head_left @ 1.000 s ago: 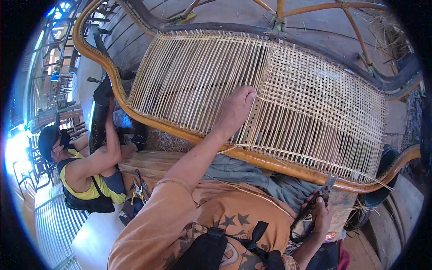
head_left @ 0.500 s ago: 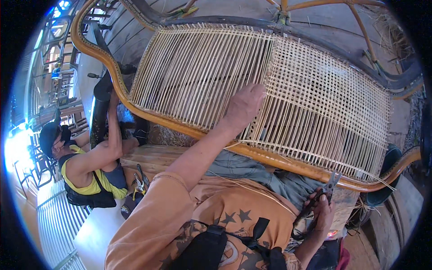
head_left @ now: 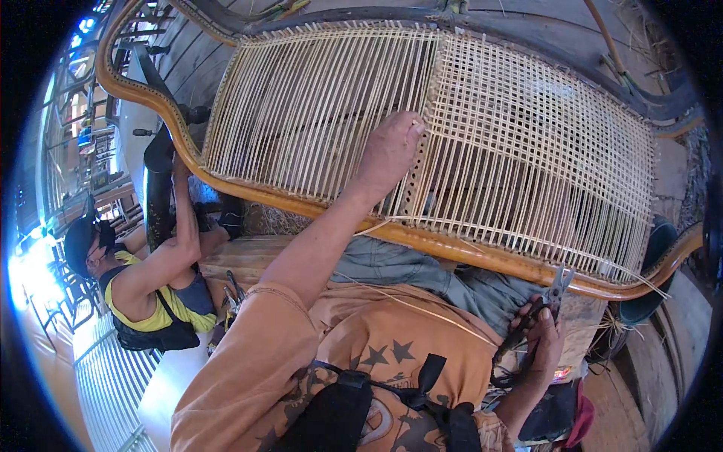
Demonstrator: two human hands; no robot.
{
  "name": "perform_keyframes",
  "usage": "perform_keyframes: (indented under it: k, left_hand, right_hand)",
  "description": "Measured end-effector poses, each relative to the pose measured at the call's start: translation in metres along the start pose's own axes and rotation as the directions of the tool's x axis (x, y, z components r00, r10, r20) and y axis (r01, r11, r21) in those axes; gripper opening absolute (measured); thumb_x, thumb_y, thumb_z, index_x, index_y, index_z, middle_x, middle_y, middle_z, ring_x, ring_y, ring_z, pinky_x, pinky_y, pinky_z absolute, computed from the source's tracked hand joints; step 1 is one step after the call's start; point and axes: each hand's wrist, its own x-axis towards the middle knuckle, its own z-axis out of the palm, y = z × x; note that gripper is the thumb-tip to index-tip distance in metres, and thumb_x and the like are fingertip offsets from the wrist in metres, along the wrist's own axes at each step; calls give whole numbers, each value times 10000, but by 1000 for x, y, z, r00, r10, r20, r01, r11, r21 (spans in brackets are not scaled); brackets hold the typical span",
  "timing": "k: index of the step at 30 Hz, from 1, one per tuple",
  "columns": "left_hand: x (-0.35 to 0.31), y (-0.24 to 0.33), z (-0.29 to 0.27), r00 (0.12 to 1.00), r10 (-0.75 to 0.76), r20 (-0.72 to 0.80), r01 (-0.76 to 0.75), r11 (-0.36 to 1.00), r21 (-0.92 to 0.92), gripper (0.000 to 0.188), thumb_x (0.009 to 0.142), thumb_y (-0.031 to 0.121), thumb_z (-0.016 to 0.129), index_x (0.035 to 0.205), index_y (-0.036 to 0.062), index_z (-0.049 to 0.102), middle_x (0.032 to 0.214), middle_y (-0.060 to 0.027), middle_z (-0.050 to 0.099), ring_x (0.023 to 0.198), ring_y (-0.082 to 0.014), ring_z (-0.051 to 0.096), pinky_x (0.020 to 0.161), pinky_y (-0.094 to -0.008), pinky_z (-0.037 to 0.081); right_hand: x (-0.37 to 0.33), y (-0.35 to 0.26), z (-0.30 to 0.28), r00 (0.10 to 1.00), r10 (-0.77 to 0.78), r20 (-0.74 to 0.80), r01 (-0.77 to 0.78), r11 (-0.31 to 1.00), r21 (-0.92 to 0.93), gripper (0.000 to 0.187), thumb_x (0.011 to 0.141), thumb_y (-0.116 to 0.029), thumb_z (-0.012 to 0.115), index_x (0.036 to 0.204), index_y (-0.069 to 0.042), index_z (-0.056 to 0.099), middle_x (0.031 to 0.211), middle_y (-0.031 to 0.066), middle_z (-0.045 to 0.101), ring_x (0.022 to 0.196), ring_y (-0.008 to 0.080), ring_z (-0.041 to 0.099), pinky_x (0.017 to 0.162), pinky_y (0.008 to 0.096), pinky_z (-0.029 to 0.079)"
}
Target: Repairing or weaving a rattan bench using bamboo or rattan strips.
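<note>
A wooden seat frame (head_left: 260, 194) strung with pale cane lies across my lap. My left hand (head_left: 390, 154) reaches over it to the drilled middle bar (head_left: 413, 184), with thumb and fingers pinched together at the bar's left edge. Whatever is between the fingertips is too small to make out. To the right of the bar, crossing strands form an open cane weave (head_left: 546, 94); on the left, the strands (head_left: 309, 105) run one way only. My right hand (head_left: 546, 339), low on the right, is closed around pliers (head_left: 556, 290), their jaws pointing up beside the frame's front rail.
On the left a person in a yellow top (head_left: 162, 294) works at a dark curved piece (head_left: 158, 181). A loose cane strand (head_left: 429, 313) trails across my shirt. Beyond the frame's right end is a dark green container (head_left: 654, 260). Wooden planks (head_left: 527, 26) lie behind.
The view has shifted, so the frame sits slightly higher and further left. My left hand stays at the middle bar with its wrist slightly turned. My right hand still grips the pliers.
</note>
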Motion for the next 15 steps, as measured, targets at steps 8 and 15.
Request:
perform_keyframes:
  k: [8,15]
  left_hand:
    - [2,-6,2,995,87,38,-91,991,96,181,915,171,514,978,12,574,887,-177,601,835,-352,590,749,-418,472]
    - [9,-3,2,988,139,65,-149,971,188,115,858,133,562,857,19,577,820,-146,585,798,-322,580,735,-428,481]
  right_hand:
    - [2,2,0,1000,15,-5,-15,1000,8,415,873,-288,610,1116,35,520,837,104,614,681,190,608,625,313,512]
    - [-16,19,-19,997,-45,60,38,993,111,701,806,-359,682,1306,32,383,1107,147,558,944,250,589,828,364,480]
